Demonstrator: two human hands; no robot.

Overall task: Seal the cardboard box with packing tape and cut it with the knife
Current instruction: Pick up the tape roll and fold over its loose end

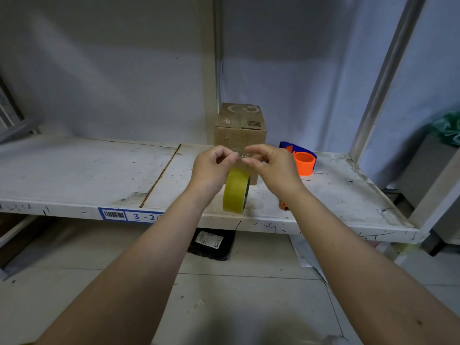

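While my left hand (213, 168) and right hand (270, 165) pinch the thin, clingy free tape end, its light roll (236, 191) dangles before the cardboard box (240, 131) on the shelf (74, 170).

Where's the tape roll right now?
In the head view, the yellow tape roll stands on edge near the shelf's front edge, in front of the cardboard box.

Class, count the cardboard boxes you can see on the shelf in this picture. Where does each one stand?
1. The cardboard box stands at the back of the white shelf, just behind the hands. Nothing shows whether others sit out of view.
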